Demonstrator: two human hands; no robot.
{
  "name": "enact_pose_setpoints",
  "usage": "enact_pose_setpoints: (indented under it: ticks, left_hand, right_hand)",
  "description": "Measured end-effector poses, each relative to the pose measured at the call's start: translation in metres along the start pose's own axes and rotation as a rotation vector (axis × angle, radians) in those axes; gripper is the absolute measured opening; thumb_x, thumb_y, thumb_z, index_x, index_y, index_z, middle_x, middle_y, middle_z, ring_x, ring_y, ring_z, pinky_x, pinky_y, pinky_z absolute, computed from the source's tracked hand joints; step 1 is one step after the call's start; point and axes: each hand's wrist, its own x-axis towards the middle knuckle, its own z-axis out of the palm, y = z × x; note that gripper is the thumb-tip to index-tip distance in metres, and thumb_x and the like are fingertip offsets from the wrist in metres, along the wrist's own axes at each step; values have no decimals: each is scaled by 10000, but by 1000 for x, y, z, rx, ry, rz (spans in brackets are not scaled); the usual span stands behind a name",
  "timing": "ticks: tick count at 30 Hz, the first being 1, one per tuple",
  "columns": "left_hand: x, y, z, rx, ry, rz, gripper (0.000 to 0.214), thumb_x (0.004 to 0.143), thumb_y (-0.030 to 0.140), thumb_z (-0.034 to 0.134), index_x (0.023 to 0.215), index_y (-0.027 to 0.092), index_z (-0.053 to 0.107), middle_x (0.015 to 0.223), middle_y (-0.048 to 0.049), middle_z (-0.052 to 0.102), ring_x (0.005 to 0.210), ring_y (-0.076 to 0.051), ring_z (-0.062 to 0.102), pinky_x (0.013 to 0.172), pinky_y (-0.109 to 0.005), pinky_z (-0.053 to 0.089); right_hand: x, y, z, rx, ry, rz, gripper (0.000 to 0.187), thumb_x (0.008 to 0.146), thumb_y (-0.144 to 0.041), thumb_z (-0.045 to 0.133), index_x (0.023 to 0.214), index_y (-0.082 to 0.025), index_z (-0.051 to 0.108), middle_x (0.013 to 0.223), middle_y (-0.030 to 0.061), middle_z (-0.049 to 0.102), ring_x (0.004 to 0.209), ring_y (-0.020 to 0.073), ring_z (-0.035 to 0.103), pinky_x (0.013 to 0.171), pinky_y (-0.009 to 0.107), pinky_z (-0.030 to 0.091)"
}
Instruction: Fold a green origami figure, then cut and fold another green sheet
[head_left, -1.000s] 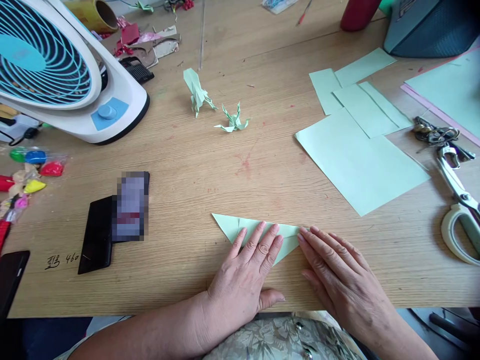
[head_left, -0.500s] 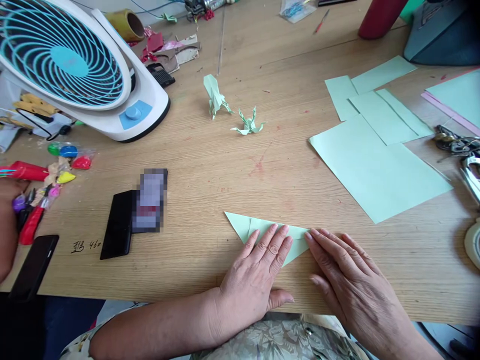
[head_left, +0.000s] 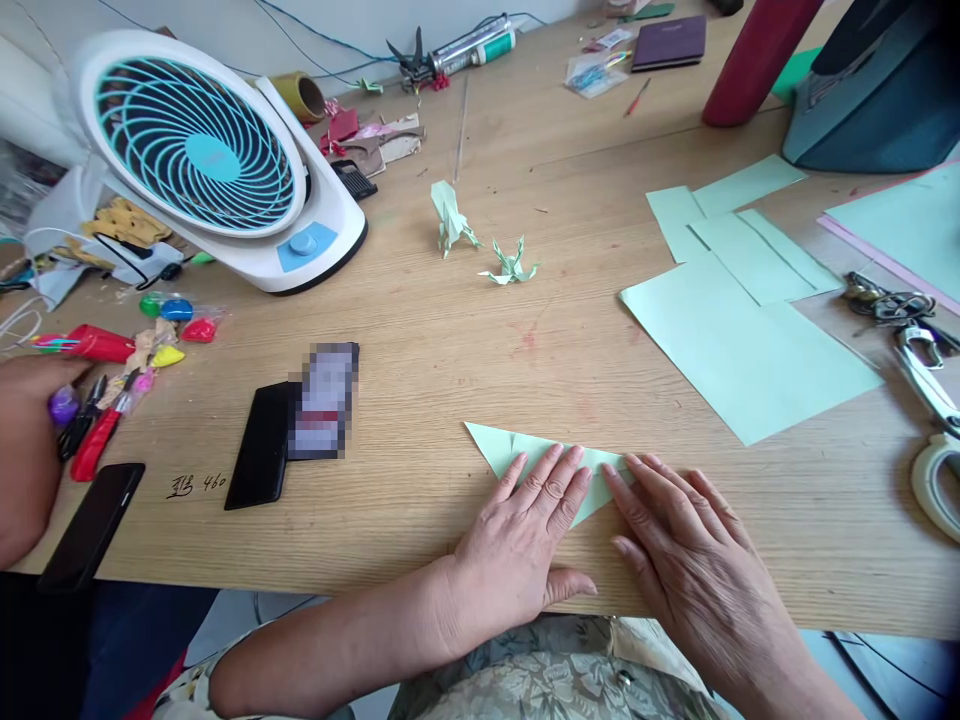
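Wooden table (head_left: 450, 360): left hand (head_left: 517, 545) and right hand (head_left: 690, 560) press flat, fingers spread, holding down folded green paper triangle (head_left: 499, 445); two origami figures (head_left: 480, 240) beyond.

Left hand (head_left: 517, 545) — palm down, flat, fingers extended and close together, thumb spread out to the side. Right hand (head_left: 694, 560) — palm down, flat, fingers angled forward-left, its fingertips (head_left: 611, 472) just beside the left hand's. Both forearms bare.
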Motion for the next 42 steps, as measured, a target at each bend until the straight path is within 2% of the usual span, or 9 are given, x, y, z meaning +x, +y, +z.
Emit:
enact_pose_setpoints:
  ticks: [8,13,17,22,26,31,34,39,42]
  left_hand:
    - [-1,3,3,-32,21,-37,1017,831,811,307,1569,130,144,1647,-130,97,1525,-297,14,1217,-482,129]
    - [3,10,-4,-88,45,-23,1128,788,858,161,1538,16,189,1632,-199,101,1519,-317,65,1210,-434,166]
    - [8,17,-1,-109,83,-64,1156,775,865,142,1530,-8,189,1622,-240,84,1510,-360,73,1197,-450,181]
    - [9,20,0,-93,39,-78,1125,791,854,162,1550,24,146,1629,-218,87,1511,-359,63,1201,-467,162]
    - [5,13,1,-74,22,-46,1104,806,847,206,1554,38,142,1638,-192,62,1518,-336,4,1209,-480,126]
    - [-8,-6,0,-98,11,41,977,844,805,216,1569,155,145,1654,-102,76,1523,-282,27,1205,-479,122]
    - [-13,-13,-1,-136,8,43,938,844,801,214,1570,212,141,1656,-70,90,1520,-272,72,1202,-474,130]
    - [-14,-14,0,-209,-15,39,949,833,803,280,1564,209,166,1650,-78,130,1518,-288,80,1209,-483,114]
    - [-14,-14,2,-256,-40,45,951,826,812,295,1554,206,208,1636,-93,194,1519,-288,87,1213,-495,94]
  right_hand:
    - [0,-1,5,-13,27,11,502,998,-304,425,1493,-228,390,1467,111,488,1378,266,419,1151,507,311]
    - [1,-3,5,-15,36,16,507,998,-292,425,1499,-229,379,1460,115,495,1381,265,415,1149,510,308]
    - [-1,-2,7,-16,42,6,508,1000,-275,411,1503,-226,369,1463,114,491,1383,257,411,1144,507,307]
    - [-1,-2,8,-31,43,9,503,998,-250,408,1499,-214,374,1481,111,477,1389,255,401,1139,504,300]
    - [-3,-11,4,-53,79,24,478,991,-255,431,1464,-186,422,1448,126,512,1349,269,438,1106,493,326]
    - [-8,-23,-5,-19,146,25,376,997,-290,445,1350,-202,539,1276,97,652,1111,267,584,952,446,403]
    - [-7,-22,-10,27,159,-9,348,998,-306,450,1307,-204,571,1199,77,694,998,257,606,898,438,405]
    - [15,-9,-17,147,89,-100,405,993,-271,464,1380,-164,514,1193,115,681,951,236,612,844,409,428]
    - [43,-4,-17,218,11,-222,499,1000,-222,415,1496,-180,376,1352,125,605,1193,264,554,973,443,407]
